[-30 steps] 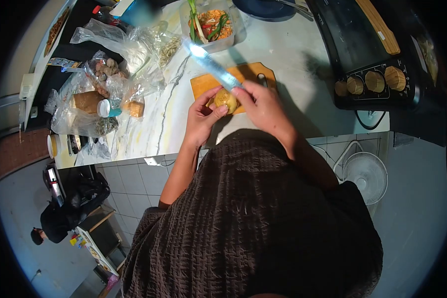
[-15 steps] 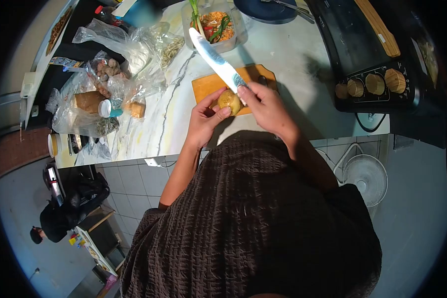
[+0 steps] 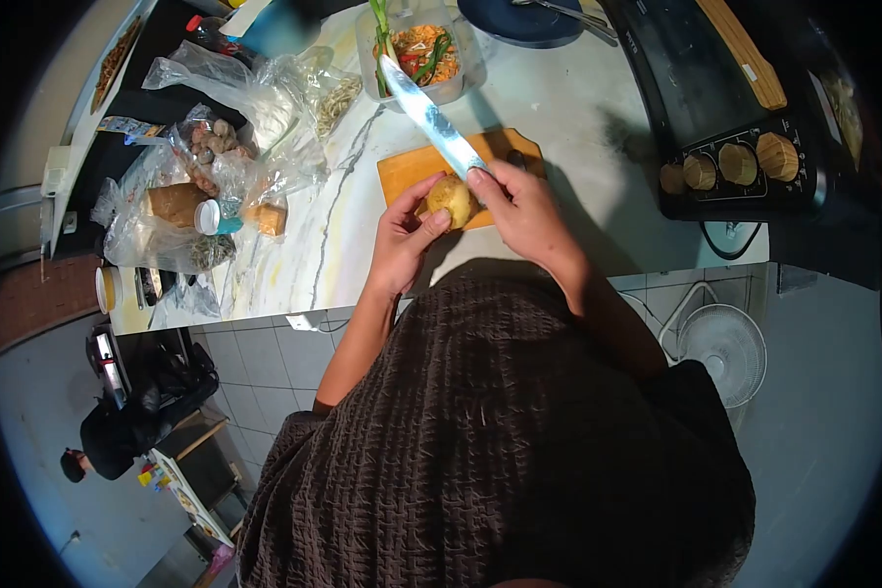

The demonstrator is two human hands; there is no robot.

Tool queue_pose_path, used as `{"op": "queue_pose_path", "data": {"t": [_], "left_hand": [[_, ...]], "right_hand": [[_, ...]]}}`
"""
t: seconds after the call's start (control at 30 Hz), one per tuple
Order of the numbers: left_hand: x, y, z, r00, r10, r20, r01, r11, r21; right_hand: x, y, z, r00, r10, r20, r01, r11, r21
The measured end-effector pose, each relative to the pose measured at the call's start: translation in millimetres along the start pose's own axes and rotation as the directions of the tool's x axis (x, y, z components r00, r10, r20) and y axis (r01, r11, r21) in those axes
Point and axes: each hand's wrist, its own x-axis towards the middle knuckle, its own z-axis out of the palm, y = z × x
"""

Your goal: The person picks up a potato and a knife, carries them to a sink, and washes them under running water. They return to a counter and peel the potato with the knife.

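Observation:
A roundish yellow-brown potato (image 3: 450, 199) is held in the fingers of my left hand (image 3: 398, 241), above the near part of a wooden cutting board (image 3: 407, 173). My right hand (image 3: 532, 217) grips a large knife (image 3: 431, 120) close to the potato. The shiny blade slants up and to the left, its tip overlapping the view of a clear plastic container (image 3: 447, 90) with shredded orange food and green onions. My fingers hide the knife's handle. A dark round object shows on the board behind my right hand.
Plastic bags (image 3: 216, 83) of food and a lidded jar (image 3: 207, 217) lie at the left of the marble-patterned counter (image 3: 328, 211). A dark blue plate (image 3: 529, 29) with cutlery is at the back. A black oven (image 3: 745, 162) stands right. Another person (image 3: 118, 436) is at lower left.
The potato has turned slightly in my left hand, showing a paler side. The knife has shifted slightly, its tip a little to the right. Both hands keep their holds.

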Motion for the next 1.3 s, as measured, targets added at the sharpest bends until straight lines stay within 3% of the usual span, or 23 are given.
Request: {"op": "queue_pose_path", "data": {"t": [0.07, 0.2, 0.33, 0.47, 0.5, 0.6, 0.67, 0.73, 0.87, 0.97, 1.03, 1.17, 1.3], "left_hand": [[1, -1, -5, 1.0, -0.013, 0.0, 0.013, 1.0, -0.011], [3, -1, -2, 0.999, -0.032, 0.011, 0.033, 0.999, -0.037], [3, 2, 0, 1.0, -0.022, 0.007, 0.023, 0.99, -0.138], [9, 0, 1, 0.997, 0.023, 0.077, -0.01, 0.987, -0.162], [11, -2, 0, 0.997, 0.032, 0.074, -0.017, 0.981, -0.195], [7, 4, 3, 0.999, 0.004, 0.035, 0.004, 0.977, -0.215], [7, 1, 4, 1.0, -0.019, 0.009, 0.021, 0.978, -0.205], [7, -9, -2, 1.0, -0.011, 0.026, 0.018, 0.961, -0.274], [4, -10, -5, 0.999, -0.005, 0.046, 0.017, 0.966, -0.26], [3, 0, -1, 0.998, -0.028, 0.057, 0.037, 0.987, -0.158], [1, 5, 4, 0.993, -0.075, 0.096, 0.094, 0.975, -0.203], [2, 3, -2, 0.998, -0.017, 0.056, 0.026, 0.988, -0.155], [2, 6, 4, 0.99, -0.096, 0.101, 0.119, 0.96, -0.253]], "right_hand": [[-8, -8, 2, 0.993, -0.119, 0.02, 0.118, 0.993, 0.03], [4, 8, 4, 0.999, -0.02, -0.031, 0.021, 0.999, 0.048], [-4, -2, 4, 0.994, -0.108, 0.004, 0.107, 0.993, 0.058], [1, 8, 6, 0.994, -0.059, -0.088, 0.068, 0.992, 0.103], [0, 6, 10, 0.991, -0.07, -0.118, 0.1, 0.958, 0.268], [-4, -6, 6, 0.988, -0.152, -0.034, 0.156, 0.971, 0.183], [1, 2, 6, 0.995, -0.096, -0.001, 0.095, 0.987, 0.132], [6, 8, 12, 0.997, -0.019, -0.07, 0.03, 0.987, 0.161], [-5, -4, 7, 0.996, -0.084, -0.031, 0.088, 0.981, 0.174], [3, 10, 8, 0.999, -0.017, -0.032, 0.018, 0.999, 0.029], [1, 10, 10, 0.996, -0.036, -0.079, 0.044, 0.995, 0.095], [3, 16, 10, 0.991, -0.074, -0.114, 0.098, 0.97, 0.222], [1, 7, -1, 0.997, -0.08, 0.024, 0.076, 0.99, 0.119]]}}
